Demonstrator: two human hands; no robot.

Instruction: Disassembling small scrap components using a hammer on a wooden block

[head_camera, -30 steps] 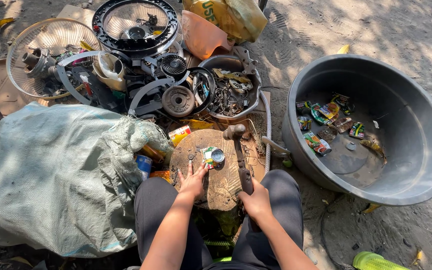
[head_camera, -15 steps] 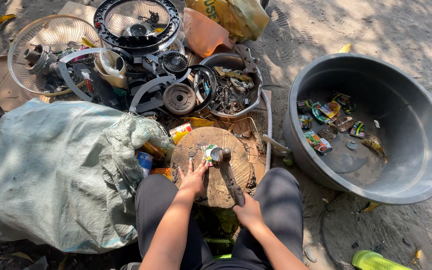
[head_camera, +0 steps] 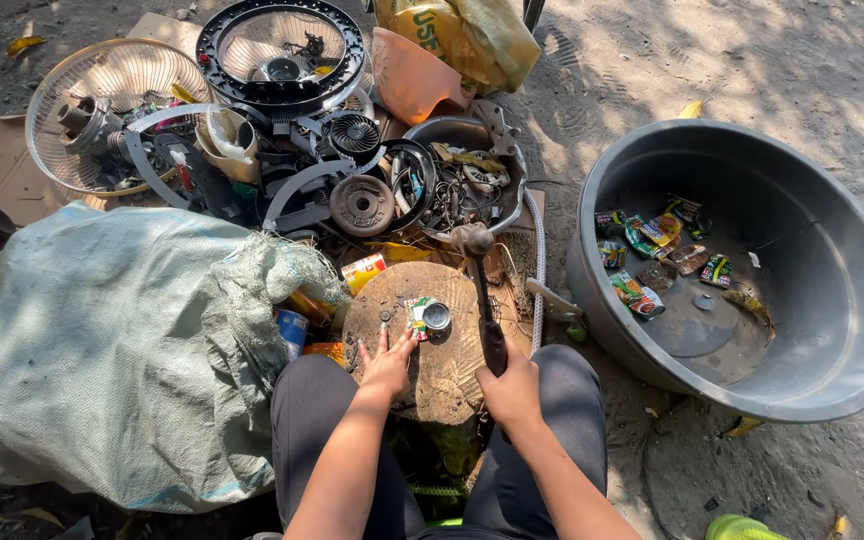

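Right hand (head_camera: 513,390) wrapped tight round the dark handle of a long hammer with a rusty metal head (head_camera: 479,285), head lifted toward 12 o'clock past the far edge of a round, worn wooden chopping block (head_camera: 430,340). Left hand (head_camera: 388,362) laid flat with fingers spread on the block, fingertips just short of a small crushed tin can with a coloured label (head_camera: 428,316) at its 1 o'clock, near the block's middle. At 9 o'clock a bulging grey-green woven sack (head_camera: 102,340); at 12 o'clock a heap of scrap fan parts and wire guards (head_camera: 282,120); at 3 o'clock a big grey plastic basin (head_camera: 832,300) with flattened cans (head_camera: 652,245) on its bottom.
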